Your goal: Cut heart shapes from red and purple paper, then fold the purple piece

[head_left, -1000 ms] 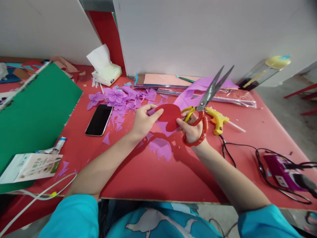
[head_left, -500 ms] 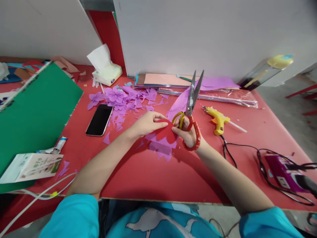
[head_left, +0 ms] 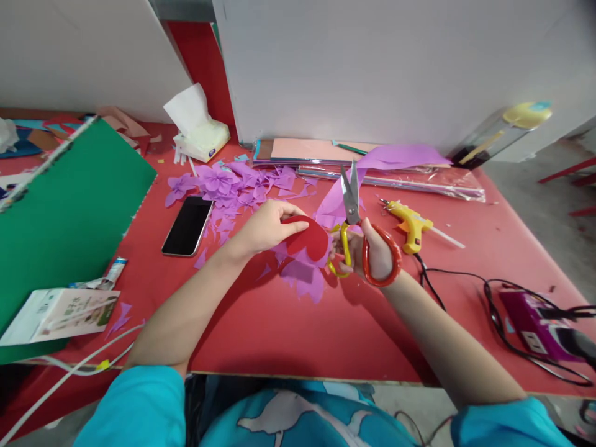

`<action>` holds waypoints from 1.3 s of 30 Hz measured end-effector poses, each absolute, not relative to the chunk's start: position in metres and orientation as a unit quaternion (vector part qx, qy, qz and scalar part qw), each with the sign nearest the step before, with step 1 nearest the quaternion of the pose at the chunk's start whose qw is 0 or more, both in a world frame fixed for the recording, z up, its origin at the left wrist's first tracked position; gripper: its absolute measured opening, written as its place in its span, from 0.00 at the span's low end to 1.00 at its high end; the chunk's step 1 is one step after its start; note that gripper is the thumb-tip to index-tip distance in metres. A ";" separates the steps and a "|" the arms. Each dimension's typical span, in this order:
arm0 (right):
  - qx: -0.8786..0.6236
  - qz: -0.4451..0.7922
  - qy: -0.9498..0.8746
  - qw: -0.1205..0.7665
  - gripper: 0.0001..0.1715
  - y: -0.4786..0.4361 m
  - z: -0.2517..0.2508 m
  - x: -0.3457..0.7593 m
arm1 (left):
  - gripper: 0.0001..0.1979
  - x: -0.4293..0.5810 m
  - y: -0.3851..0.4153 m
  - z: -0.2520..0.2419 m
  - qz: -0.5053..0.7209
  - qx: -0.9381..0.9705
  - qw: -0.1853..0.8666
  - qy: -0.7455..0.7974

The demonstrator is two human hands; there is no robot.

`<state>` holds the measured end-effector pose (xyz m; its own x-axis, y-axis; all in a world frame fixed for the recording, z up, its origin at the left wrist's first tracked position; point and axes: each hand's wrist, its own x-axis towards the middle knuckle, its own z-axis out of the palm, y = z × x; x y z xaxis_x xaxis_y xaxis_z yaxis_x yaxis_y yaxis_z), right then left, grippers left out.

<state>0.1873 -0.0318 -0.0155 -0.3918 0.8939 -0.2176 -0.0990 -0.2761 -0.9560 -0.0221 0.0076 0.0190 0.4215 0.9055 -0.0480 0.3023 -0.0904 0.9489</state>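
Observation:
My left hand pinches a red paper piece with a scalloped, petal-like edge, thumb on top and fingers behind. Purple paper shows behind the red piece, and a long purple strip runs back from beside it. In my right hand is a pair of scissors with one red and one yellow handle. Their blades point up and away from me, slightly parted, just right of the red piece. Below the hands, purple cut paper lies on the red table.
Purple paper flowers and scraps lie left of centre, near a phone and a tissue pack. To the right are a yellow glue gun and a purple power box with black cords. A green board stands at left.
My right hand has let go of the red paper's edge and spread the scissor handles, with the blades lower and slightly further left. The left hand still holds the red paper.

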 end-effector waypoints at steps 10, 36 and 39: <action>-0.257 0.831 -0.433 0.236 0.55 -0.048 -0.020 0.203 | 0.08 -0.029 0.008 0.029 0.338 0.663 0.485 0.458; -0.397 0.509 -0.688 0.332 0.43 -0.071 -0.024 0.192 | 0.04 -0.032 0.000 0.036 0.516 0.692 0.274 0.423; -0.414 0.491 -0.694 0.324 0.44 -0.071 -0.019 0.189 | 0.04 -0.032 -0.002 0.037 0.513 0.701 0.248 0.429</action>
